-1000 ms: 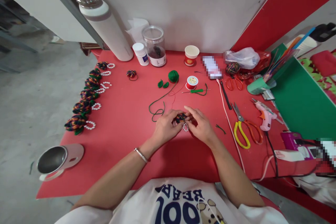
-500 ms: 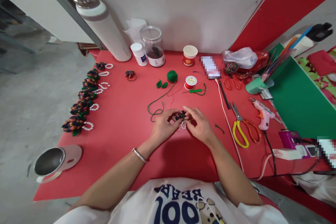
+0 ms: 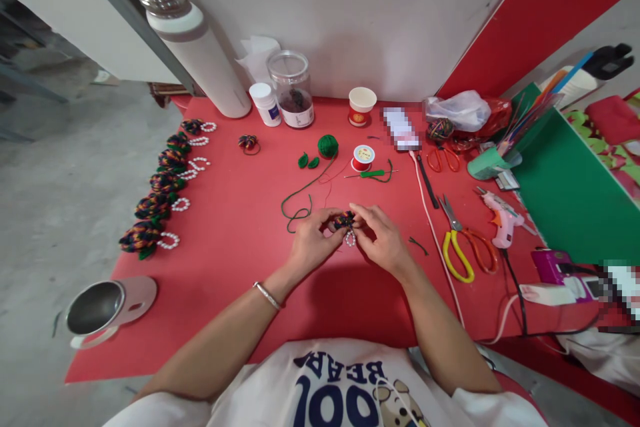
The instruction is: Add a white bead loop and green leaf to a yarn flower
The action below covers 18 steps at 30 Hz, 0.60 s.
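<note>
A small dark multicoloured yarn piece (image 3: 343,219) with a white bead loop (image 3: 351,238) is held between both hands over the red table. My left hand (image 3: 315,240) pinches its left side, fingers bent round it. On the other side, my right hand (image 3: 381,240) grips the right edge with thumb and fingertips, the bead loop hanging between the hands. Beyond them lie a green yarn ball (image 3: 328,146), a red thread spool (image 3: 363,157), a green-handled hook (image 3: 373,174) and two green leaves (image 3: 308,160).
Several yarn pieces with bead loops (image 3: 154,205) line the left edge, above a metal cup (image 3: 95,307). Yellow-handled scissors (image 3: 457,255), a pink glue gun (image 3: 505,220) and a white cable (image 3: 435,227) lie right. A jar (image 3: 296,100) and paper cup (image 3: 361,107) stand behind.
</note>
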Tool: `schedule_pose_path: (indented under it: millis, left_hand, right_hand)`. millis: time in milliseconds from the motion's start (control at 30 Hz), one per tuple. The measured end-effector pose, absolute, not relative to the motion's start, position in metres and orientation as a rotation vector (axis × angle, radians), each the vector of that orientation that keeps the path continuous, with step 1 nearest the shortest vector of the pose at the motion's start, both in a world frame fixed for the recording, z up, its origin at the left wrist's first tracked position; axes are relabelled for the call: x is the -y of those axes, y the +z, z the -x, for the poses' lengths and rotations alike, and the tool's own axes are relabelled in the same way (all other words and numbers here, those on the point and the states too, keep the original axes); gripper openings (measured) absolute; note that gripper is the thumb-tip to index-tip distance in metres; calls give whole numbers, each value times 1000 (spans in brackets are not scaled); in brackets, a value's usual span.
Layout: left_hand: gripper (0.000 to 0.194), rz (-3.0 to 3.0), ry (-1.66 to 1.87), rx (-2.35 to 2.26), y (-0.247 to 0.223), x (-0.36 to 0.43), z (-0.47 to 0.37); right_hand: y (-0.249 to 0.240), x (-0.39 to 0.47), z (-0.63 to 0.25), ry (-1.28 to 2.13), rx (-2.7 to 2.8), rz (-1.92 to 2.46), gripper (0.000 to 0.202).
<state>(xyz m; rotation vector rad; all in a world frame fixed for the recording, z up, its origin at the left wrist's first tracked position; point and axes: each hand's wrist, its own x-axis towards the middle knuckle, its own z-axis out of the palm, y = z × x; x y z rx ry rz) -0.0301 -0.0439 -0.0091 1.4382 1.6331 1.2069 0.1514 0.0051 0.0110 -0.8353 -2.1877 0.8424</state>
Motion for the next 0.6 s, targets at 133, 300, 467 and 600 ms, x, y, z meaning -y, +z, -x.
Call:
schedule_pose_path:
  millis: [133, 300, 467, 600]
  left_hand:
    - [33, -1327, 1226, -1674, -6, 43, 29]
    - [34, -1018, 1351, -1602, -1, 42, 28]
    - [44, -744, 1384, -1389, 4, 42, 29]
    - [48, -701, 1420, -1316, 8, 43, 29]
  right_hand:
    - [13, -6, -152, 803, 2169, 868, 56]
    - [15, -2, -149, 896, 2060, 952, 41]
    - [14, 4, -142, 974, 2008, 1043, 7]
    - [9, 9, -134, 1046, 1975, 1078, 15]
